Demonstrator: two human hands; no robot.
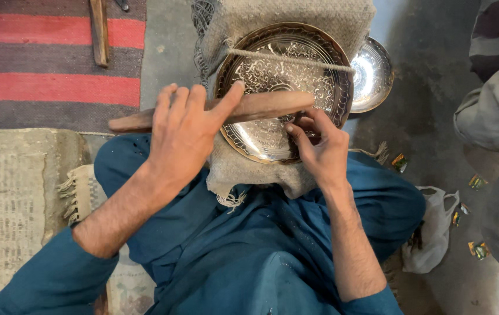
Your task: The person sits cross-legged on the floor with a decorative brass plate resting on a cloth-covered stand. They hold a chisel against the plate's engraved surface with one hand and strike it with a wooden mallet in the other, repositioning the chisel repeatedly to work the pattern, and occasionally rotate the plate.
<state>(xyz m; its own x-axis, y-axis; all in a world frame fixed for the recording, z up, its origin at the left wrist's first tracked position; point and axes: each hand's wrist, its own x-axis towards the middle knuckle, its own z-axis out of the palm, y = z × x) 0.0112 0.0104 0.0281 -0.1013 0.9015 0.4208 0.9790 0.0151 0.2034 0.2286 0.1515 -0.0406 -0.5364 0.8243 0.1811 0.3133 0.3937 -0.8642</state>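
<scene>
left hand (182,131): fingers curled, index extended, forearm bare. right hand (319,149): fingertips pinched together, wrist bent.

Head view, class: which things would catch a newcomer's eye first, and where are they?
The round engraved brass plate gleams at top centre on a burlap-covered block, a cord across it. The left hand presses a long wooden stick onto it; the right hand pinches beside it. Red-striped rug lies top left.
</scene>
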